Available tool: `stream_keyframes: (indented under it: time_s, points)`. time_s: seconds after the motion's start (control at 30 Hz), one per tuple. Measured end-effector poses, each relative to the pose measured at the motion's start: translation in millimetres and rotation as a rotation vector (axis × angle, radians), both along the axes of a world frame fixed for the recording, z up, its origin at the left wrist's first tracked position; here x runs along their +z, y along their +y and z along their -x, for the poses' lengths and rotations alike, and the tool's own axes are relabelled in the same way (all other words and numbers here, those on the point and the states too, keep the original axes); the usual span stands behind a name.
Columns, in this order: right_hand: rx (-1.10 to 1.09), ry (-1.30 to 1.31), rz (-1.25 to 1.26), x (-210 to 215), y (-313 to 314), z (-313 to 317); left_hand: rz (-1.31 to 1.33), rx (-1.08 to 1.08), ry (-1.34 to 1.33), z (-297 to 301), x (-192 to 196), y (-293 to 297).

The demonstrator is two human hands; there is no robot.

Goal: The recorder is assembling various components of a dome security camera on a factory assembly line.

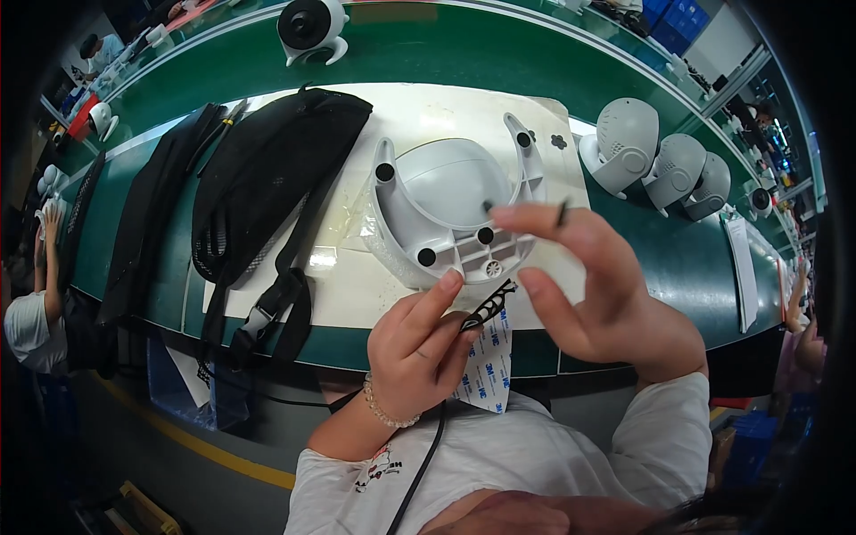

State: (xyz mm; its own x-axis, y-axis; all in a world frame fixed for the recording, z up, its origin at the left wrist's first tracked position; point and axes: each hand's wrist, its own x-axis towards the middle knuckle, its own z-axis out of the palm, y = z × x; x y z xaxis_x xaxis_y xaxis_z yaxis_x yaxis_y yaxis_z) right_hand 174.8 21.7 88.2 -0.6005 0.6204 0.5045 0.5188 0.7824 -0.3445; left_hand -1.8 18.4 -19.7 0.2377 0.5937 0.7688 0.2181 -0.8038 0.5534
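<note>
A white plastic housing (pixel 399 227) lies in front of me, with curved arms, a rounded shell and several round black pads on its underside. My left hand (pixel 415 343) is closed on a black strip with cut-out holes (pixel 489 312), its raised index finger at the housing's near edge. A backing sheet with blue print (pixel 488 374) hangs below that hand; whether it joins the strip is hidden. My right hand (pixel 606 290) hovers over the housing's right side, index finger and thumb apart. By its index fingertip is a small dark spot that I cannot make out.
A white mat (pixel 357 285) covers part of the green bench. Left lie a black bag (pixel 267 169) with straps and a cutter-like tool (pixel 221 134). Several white camera-like units (pixel 628 134) stand right, another (pixel 312 31) at the back. Papers (pixel 742 272) lie far right; other people work beyond.
</note>
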Motion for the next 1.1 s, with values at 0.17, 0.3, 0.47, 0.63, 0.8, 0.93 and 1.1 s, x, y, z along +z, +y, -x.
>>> stream_keyframes:
  time_s: [0.17, 0.3, 0.47, 0.63, 0.8, 0.93, 1.1]
  points:
    - [-0.003, 0.105, 0.026, -12.8, 2.3, -1.7, 0.003, 0.007, 0.014, -0.7, 0.9, -0.1]
    - [-0.032, -0.045, 0.001, -9.7, 3.6, -2.3, 0.006, 0.013, 0.041, 0.0, 4.0, -0.8]
    - [0.106, 0.413, 0.191, -18.4, 4.6, -5.3, -0.003, 0.021, 0.022, 0.0, 0.1, -1.5]
    - [-0.045, 0.361, 0.145, -26.8, -5.5, -11.3, 0.004, 0.020, 0.027, -1.0, 0.7, -0.4]
    - [-0.129, 0.549, 0.501, -27.1, -10.3, 3.8, 0.022, 0.015, -0.003, -1.6, -0.9, -0.3]
    - [-0.198, 0.515, 0.558, -25.0, -10.0, 7.6, 0.030, 0.020, 0.010, -1.6, 0.9, -0.5]
    - [-0.225, 0.291, 0.255, -35.1, -15.7, 4.8, 0.045, 0.013, -0.005, -1.3, 0.0, -1.1]
